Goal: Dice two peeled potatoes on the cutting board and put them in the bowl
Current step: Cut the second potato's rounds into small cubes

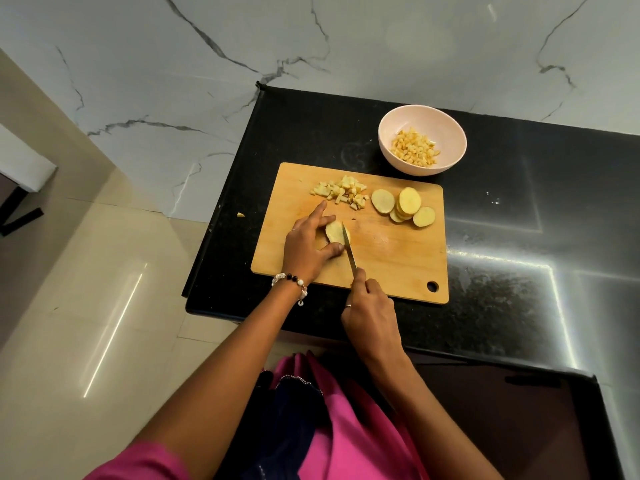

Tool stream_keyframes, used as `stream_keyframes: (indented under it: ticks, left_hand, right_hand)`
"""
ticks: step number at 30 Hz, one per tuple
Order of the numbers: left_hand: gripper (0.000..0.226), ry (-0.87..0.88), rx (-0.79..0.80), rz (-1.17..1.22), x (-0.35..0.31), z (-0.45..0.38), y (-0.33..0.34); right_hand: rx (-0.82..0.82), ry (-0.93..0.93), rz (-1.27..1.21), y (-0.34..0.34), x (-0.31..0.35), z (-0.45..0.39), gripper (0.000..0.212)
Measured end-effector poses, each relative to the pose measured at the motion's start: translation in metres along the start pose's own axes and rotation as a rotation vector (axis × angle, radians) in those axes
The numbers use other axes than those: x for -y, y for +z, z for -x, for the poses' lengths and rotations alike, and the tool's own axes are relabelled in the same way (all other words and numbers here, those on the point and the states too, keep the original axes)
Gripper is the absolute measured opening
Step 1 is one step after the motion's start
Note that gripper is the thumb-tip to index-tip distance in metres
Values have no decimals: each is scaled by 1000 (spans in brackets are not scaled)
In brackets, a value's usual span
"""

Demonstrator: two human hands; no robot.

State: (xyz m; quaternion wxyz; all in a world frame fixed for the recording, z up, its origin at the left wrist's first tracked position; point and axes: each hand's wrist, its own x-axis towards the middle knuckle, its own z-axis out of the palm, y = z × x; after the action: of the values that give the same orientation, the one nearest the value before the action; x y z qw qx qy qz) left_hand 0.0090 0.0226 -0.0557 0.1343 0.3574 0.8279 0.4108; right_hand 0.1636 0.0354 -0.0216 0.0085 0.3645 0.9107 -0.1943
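Observation:
A wooden cutting board (398, 258) lies on the black counter. My left hand (306, 245) grips a potato piece (334, 232) on the board, between fingers and thumb. My right hand (369, 311) holds a knife (349, 249) whose blade rests across that piece. A heap of diced potato (341, 192) sits at the board's far left. Several round potato slices (403, 206) lie at the far right. A pale pink bowl (446, 133) beyond the board holds diced potato (414, 148).
One stray potato bit (241, 214) lies on the black counter (519, 220) near its left edge. The marble wall stands behind. The counter's left edge drops to a tiled floor (86, 289).

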Motion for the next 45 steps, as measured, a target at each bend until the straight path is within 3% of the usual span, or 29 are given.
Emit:
stream_keyframes:
  ticks: [3,10,17,22,34,40,45]
  left_hand:
    - [95,6,37,-13,1,0,-3]
    - [96,1,30,11,2,1,-5]
    - [94,8,-4,18,3,-2,-2]
    - [95,-6,-12,26,3,-1,-2]
    - [95,13,-19,43,5,3,-7]
    - [93,16,-32,33,6,1,-5]
    - [93,11,-54,35,7,0,-4]
  right_hand:
    - [-73,-18,-33,-2,0,-13,52]
    - [-3,-29,57,-7,5,-26,56]
    - [-55,-77,86,0,13,-39,49]
    - [-55,-52,155,7,5,-9,58]
    - [-77,-71,-14,-2,3,-23,54]
    - [-29,-48,119,-2,11,-26,55]
    - [-82,-53,142,2,20,-41,50]
